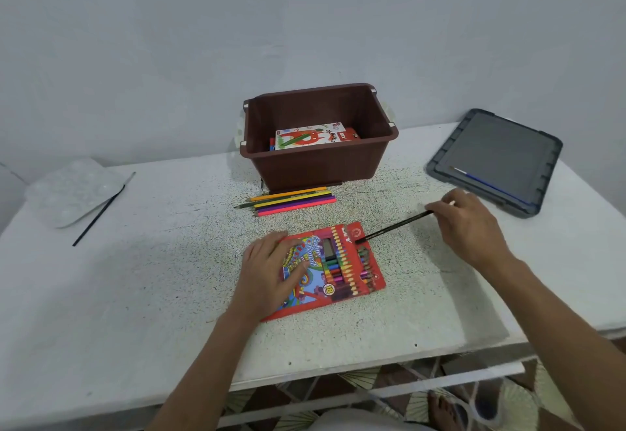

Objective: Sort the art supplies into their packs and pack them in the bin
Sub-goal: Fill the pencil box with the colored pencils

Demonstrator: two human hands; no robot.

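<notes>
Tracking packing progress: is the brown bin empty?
Not empty: a white and red pack lies flat inside the bin.

Grip: right hand (471,224) pinching the far end of the black pencil (394,226).
- At the pencil's tip: the pencil pack (342,271), with the left hand (271,271) flat on its left half. The right half is uncovered.
- Ahead and left of the grip: open table (169,261), then loose pencils (291,201) in a row just before the bin (318,166). The bin is open on top.
- Beyond the knuckles: grey lid (542,146) carrying a brush (487,183), near.
- Toward the person: open tabletop to the edge.
</notes>
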